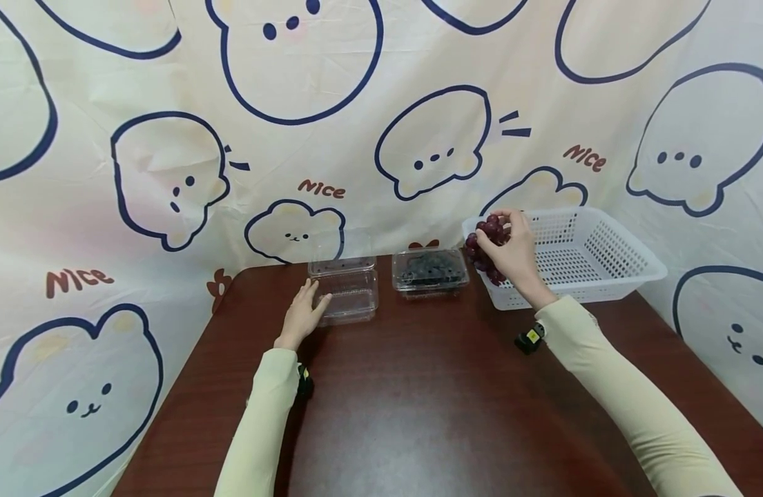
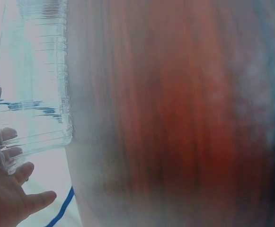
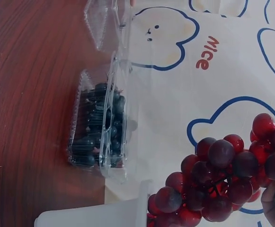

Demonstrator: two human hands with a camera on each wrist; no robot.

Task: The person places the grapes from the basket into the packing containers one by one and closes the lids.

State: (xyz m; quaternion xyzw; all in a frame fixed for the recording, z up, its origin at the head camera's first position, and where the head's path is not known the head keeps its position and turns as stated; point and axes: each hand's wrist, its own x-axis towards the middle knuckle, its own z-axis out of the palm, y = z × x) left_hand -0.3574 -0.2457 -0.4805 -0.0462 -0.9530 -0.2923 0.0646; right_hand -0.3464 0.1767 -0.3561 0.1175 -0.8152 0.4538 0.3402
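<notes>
My right hand (image 1: 516,257) grips a bunch of red grapes (image 1: 474,255) above the left end of the white basket. In the right wrist view the grapes (image 3: 221,153) hang close to the camera, with a few fingertips at the right edge. My left hand (image 1: 301,316) rests at the left side of a clear plastic container (image 1: 350,293), its lid raised at the back. The left wrist view shows this container (image 2: 33,71) with spread fingers against its side; the thumb stands apart from it.
A closed clear box of dark fruit (image 1: 431,269), perhaps black grapes, stands between the open container and the white slotted basket (image 1: 642,266). A cartoon-printed cloth (image 1: 356,152) hangs behind the brown table (image 1: 393,400).
</notes>
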